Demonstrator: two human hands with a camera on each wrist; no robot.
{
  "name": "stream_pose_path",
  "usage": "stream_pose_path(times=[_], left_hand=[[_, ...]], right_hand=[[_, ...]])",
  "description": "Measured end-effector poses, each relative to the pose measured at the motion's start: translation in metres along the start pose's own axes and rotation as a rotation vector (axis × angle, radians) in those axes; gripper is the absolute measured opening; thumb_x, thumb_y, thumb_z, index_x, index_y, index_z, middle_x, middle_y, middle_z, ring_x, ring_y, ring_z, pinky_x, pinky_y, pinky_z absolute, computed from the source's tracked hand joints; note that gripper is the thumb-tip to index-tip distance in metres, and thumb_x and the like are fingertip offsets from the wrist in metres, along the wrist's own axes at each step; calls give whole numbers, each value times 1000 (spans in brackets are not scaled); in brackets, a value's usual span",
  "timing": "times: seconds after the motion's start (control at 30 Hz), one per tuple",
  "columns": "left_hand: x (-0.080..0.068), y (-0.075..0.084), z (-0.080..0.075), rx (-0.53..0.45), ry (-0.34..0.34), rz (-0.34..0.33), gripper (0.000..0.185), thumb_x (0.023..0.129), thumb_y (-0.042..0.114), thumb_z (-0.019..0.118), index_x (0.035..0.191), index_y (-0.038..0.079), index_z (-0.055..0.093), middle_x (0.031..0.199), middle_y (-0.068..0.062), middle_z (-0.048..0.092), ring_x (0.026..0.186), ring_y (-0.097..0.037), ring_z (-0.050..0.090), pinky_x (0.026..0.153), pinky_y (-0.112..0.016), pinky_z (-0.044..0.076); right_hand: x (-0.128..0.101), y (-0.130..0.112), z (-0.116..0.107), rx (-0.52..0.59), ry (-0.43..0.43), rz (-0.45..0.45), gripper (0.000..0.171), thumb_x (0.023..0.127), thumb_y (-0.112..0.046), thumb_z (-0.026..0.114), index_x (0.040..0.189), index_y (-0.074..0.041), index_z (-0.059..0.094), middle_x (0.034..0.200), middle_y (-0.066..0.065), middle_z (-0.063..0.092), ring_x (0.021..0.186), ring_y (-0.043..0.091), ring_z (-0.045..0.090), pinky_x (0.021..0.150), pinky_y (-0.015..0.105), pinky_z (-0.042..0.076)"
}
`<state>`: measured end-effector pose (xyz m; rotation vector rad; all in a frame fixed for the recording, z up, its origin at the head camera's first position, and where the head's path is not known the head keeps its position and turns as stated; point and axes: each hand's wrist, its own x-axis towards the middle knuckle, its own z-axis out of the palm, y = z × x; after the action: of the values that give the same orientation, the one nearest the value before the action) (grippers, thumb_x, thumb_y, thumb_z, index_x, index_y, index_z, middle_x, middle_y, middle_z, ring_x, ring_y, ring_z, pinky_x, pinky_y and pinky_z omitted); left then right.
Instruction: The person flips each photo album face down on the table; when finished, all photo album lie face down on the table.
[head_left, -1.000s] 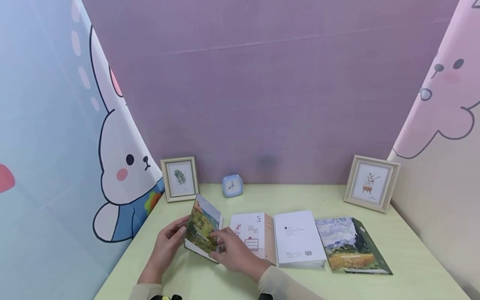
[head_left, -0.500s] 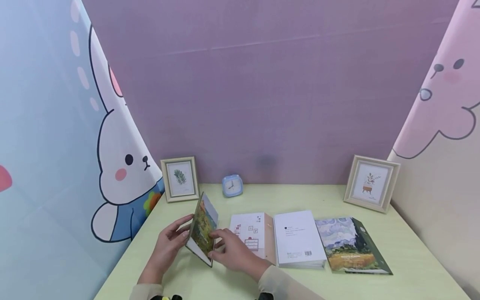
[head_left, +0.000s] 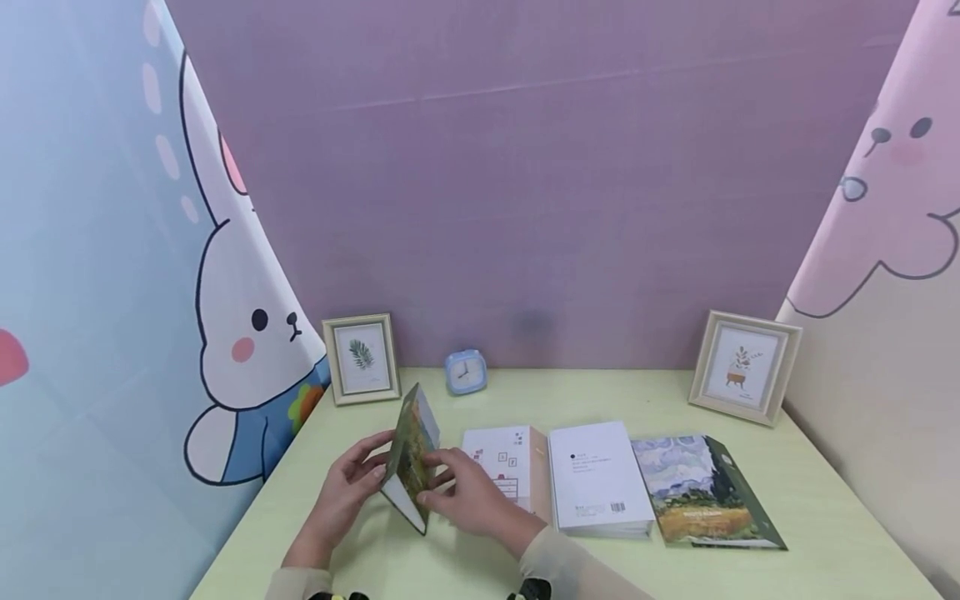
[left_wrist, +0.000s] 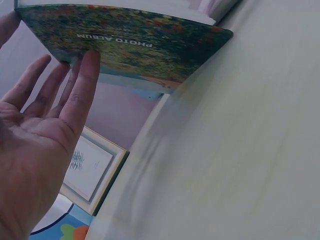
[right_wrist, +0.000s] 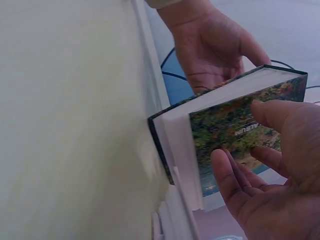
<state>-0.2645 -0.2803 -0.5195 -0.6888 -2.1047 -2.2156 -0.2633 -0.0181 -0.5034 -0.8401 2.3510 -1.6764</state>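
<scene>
Small hardcover photo album with green painted-landscape cover (head_left: 408, 454) stands tilted on its lower edge on the pale green table (head_left: 750, 575), 9 o'clock of the white booklet (head_left: 596, 477). Left hand (head_left: 352, 486) flat against the back, fingers straight; right hand (head_left: 465, 492) fingers on the front cover. Likely stiff, light, glossy: take it by opposite edges.

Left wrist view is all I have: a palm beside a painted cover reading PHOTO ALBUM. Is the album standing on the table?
Observer: Yes. The head view shows the landscape-covered photo album upright on one edge on the pale green table.
Operator: Where is the other hand?
Observer: The right hand lies against the cover side, fingertips on the picture; the left hand is behind it.
Operator: Anything else lying nearby?
Observer: To its right lie a white book with drawn furniture, a plain white book with a barcode, and a second painted-cover album.
</scene>
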Motion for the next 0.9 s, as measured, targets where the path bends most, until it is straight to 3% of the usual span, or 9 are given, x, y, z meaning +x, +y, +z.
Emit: stream_pose_path(times=[0.27, 0.5, 0.7, 0.83, 0.9], left_hand=[[1, -1, 6, 73, 10, -10, 50, 108, 3, 53, 157, 2, 42, 159, -18, 45, 137, -25, 55, 103, -35, 56], [2, -3, 8, 92, -14, -41, 50, 109, 7, 53, 158, 8, 42, 161, -17, 42, 137, -21, 55, 105, -36, 55], [4, -4, 10, 92, -15, -78, 49, 108, 3, 56, 155, 12, 48, 159, -13, 46, 140, -32, 51, 105, -38, 55], [4, -4, 14, 90, -31, -123, 50, 107, 8, 60, 154, 16, 50, 160, -10, 47, 143, -38, 47, 105, -36, 54], [4, -3, 16, 90, -41, -140, 51, 106, 10, 63, 155, 18, 49, 161, -9, 45, 144, -39, 45, 106, -34, 53]], right_hand=[[1, -7, -10, 26, 4, -29, 59, 97, -24, 78, 150, -17, 54, 143, 4, 56, 113, 29, 68, 85, 23, 60], [0, -12, -18, 43, 7, -33, 57, 98, -26, 77, 150, -19, 55, 142, 3, 58, 112, 24, 68, 87, 25, 59], [-3, -16, -26, 81, 8, -14, 55, 100, -27, 74, 150, -21, 54, 143, 0, 58, 110, 17, 66, 84, 33, 62], [-4, -14, -30, 127, 14, 7, 50, 102, -28, 70, 149, -22, 55, 142, 4, 59, 106, 18, 66, 77, 38, 64], [-4, -13, -32, 149, 14, 17, 48, 104, -31, 68, 150, -22, 54, 143, 7, 58, 107, 19, 67, 80, 41, 64]])
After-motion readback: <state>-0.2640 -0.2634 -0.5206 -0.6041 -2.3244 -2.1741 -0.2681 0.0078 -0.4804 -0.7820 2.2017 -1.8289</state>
